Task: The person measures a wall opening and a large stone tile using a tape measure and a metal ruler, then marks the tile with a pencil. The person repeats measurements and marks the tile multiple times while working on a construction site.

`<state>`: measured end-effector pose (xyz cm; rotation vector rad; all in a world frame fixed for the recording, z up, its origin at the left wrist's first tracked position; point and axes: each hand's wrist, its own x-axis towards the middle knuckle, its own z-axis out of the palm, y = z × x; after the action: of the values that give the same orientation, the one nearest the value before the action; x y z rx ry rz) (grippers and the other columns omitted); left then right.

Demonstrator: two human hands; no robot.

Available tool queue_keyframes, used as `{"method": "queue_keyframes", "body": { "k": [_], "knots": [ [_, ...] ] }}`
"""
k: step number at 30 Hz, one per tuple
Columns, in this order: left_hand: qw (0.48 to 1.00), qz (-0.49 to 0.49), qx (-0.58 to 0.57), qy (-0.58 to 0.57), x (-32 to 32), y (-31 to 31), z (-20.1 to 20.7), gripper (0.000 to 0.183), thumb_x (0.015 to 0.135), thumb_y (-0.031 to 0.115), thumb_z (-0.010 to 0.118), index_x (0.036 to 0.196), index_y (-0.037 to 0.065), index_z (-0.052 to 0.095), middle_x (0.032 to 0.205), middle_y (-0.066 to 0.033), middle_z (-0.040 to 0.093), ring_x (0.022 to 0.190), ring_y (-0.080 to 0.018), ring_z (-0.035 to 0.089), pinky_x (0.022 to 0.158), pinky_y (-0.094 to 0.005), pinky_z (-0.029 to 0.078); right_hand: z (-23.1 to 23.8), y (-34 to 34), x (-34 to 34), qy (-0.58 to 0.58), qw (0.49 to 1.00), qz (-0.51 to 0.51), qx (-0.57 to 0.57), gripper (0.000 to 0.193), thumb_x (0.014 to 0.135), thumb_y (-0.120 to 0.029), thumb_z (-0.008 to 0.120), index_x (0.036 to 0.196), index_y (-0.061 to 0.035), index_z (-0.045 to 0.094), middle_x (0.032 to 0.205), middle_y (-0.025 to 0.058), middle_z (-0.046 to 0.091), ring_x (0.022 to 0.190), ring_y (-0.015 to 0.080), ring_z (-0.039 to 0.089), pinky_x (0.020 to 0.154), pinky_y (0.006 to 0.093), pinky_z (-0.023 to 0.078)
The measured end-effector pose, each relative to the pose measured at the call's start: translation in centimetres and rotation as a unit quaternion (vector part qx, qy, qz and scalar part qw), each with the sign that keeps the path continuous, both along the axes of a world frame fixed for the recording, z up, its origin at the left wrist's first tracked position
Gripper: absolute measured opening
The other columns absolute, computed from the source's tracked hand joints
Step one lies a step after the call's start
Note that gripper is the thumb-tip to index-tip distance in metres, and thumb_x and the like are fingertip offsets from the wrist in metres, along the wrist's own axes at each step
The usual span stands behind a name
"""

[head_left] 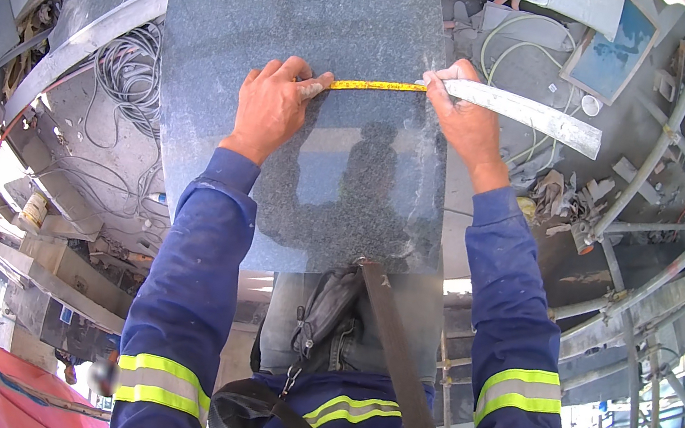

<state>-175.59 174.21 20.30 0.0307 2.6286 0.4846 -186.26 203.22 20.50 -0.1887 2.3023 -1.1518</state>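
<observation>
A yellow tape measure blade (pixel 374 87) runs across a polished dark grey stone slab (pixel 239 22) in front of me. My left hand (pixel 274 106) is closed, pinching the left end of the blade between thumb and fingers. At the slab's right edge, the blade's other end meets my right hand (pixel 466 126), which is closed around it. From that same hand a flat, white-smeared strip (pixel 534 117) sticks out to the right, past the slab; its exact kind cannot be made out. Pale dust coats my fingertips. The slab mirrors a dark silhouette.
Left of the slab lies a coil of grey cable (pixel 131 71) on a dusty floor. Metal scaffold pipes (pixel 675 149) stand at the right. A blue-faced framed panel (pixel 612 46), a white cup (pixel 592 104) and a pale hose (pixel 505 46) lie beyond the strip. A brown strap (pixel 398 343) crosses my body.
</observation>
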Motion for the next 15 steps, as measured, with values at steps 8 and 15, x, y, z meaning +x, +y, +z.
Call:
{"method": "queue_keyframes", "body": {
  "k": [8, 15],
  "knots": [
    [1.000, 0.002, 0.009, -0.007, 0.20, -0.09, -0.12, 0.039, 0.104, 0.014, 0.068, 0.129, 0.040, 0.081, 0.109, 0.0051, 0.070, 0.096, -0.0185, 0.067, 0.087, -0.0396, 0.055, 0.28, 0.09, 0.19, -0.003, 1.000, 0.020, -0.014, 0.016, 0.101, -0.019, 0.076, 0.099, -0.0067, 0.067, 0.083, 0.0085, 0.074, 0.072, 0.0198, 0.068, 0.066, 0.0381, 0.053],
    [1.000, 0.005, 0.008, 0.004, 0.40, -0.09, -0.38, 0.039, 0.103, 0.014, 0.068, 0.129, 0.040, 0.082, 0.109, 0.0051, 0.069, 0.097, -0.0190, 0.067, 0.087, -0.0404, 0.055, -0.20, 0.31, 0.29, -0.003, 1.000, 0.016, -0.022, 0.014, 0.100, -0.018, 0.078, 0.101, -0.0080, 0.068, 0.085, 0.0083, 0.076, 0.074, 0.0199, 0.072, 0.069, 0.0374, 0.055]
  ]
}}
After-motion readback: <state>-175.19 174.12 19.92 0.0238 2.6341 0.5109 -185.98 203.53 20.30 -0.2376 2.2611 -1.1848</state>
